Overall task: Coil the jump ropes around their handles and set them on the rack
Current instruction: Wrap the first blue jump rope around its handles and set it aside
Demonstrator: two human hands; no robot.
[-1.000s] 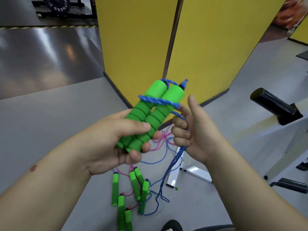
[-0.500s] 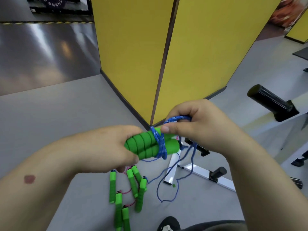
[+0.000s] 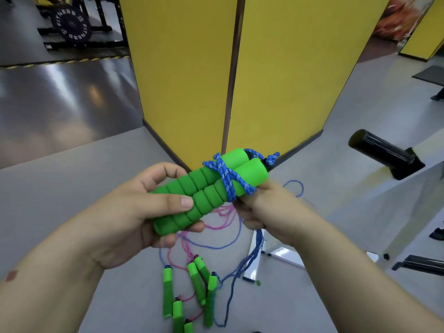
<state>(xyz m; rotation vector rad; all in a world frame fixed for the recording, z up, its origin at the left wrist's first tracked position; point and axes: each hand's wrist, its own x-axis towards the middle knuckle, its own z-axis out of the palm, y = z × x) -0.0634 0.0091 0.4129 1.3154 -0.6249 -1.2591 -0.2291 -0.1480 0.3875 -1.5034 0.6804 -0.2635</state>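
Note:
My left hand grips two green foam handles held side by side, pointing up and to the right. A blue rope crosses around them near their upper ends in a couple of turns. My right hand is under the handles' upper part and holds the blue rope, whose loose length hangs down to the floor. Several more green-handled ropes with pink and blue cords lie on the floor below.
A yellow partition corner stands straight ahead. A black padded roller on a white bench frame is at the right. A weight plate on a black rack stands at the far left.
The handles tilted back up to the right. My right hand went from over the handles to beneath them, bringing the blue rope round; the crossed turns now show on top.

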